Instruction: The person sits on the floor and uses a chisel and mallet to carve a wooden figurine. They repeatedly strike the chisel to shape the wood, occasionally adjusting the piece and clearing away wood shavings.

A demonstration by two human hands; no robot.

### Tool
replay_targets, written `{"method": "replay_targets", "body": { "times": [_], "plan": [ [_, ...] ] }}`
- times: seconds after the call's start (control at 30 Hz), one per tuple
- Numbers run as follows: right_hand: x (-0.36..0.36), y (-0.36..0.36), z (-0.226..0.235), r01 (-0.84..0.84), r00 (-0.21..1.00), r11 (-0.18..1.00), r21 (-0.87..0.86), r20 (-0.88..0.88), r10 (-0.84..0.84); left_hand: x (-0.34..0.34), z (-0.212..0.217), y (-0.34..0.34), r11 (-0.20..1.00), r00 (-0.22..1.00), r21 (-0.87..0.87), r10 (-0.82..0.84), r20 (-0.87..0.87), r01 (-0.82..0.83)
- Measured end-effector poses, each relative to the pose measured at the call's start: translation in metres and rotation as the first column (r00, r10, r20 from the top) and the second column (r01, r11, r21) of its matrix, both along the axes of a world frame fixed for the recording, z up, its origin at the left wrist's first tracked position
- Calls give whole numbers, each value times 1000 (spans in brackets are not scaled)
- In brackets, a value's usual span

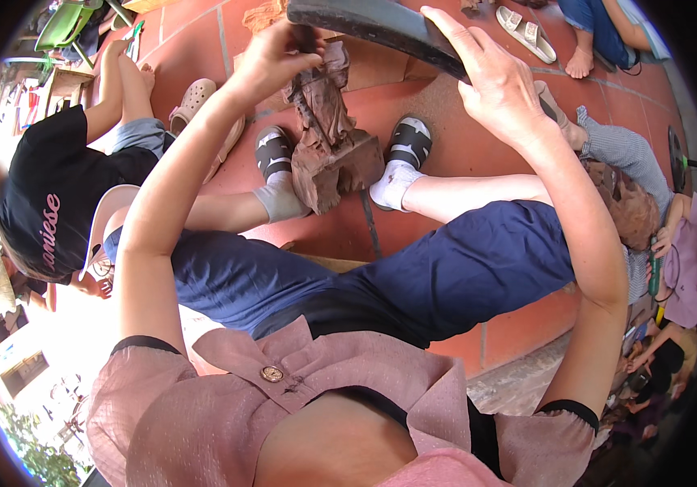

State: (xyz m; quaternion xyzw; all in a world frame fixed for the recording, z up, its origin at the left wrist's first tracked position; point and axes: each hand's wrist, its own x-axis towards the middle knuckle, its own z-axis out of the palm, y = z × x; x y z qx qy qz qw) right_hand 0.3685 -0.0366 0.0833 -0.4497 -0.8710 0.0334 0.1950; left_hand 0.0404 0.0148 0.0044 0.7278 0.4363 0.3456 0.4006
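The brown, rough-carved figure with a blocky base (331, 138) stands upright on the red-orange tiled floor (490, 134), between the seated person's feet; from where I stand, it serves as the reference point. In the view, a smooth, black, slab-like object with a curved edge (381, 28) crosses above the figure's top. Its material cannot be told.

Right hand (501, 85): located to the right of the figure's top, closed on the slab's right end. The index finger extends along the slab and the others bend around the edge; the thumb's position cannot be told.

Left hand (271, 63): located just left of the figure's top, near the slab's left end. Its fingers are bent and bunched. Whether they pinch the slab or touch the figure cannot be told.

Recommended handling, in my judgement:
1. Support the slab at both ends; a one-sided hold would probably let it tip toward the figure.
2. Hold it level, clear of the carving, whose projecting parts look easy to knock.
3. Mind the black-and-white strapped slides (274, 152) on either side of the figure; a shifted foot could jar its base.
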Motion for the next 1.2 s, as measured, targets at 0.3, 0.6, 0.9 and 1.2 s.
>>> {"method": "replay_targets", "body": {
  "times": [0.3,0.6,0.9,1.2],
  "plan": [
    [3,-2,3,-32,989,999,9,-142,33,-10,9,-12,996,997,-69,-45,57,48],
    [3,-4,5,-45,986,998,43,-160,52,-10,0,-7,993,997,-103,-41,68,48],
    [7,1,1,-54,978,993,105,-195,74,-10,1,-6,995,999,-93,-42,13,43],
    [3,1,0,-99,947,974,203,-280,155,-5,2,-14,994,994,66,-78,-74,83]
  ]
}}
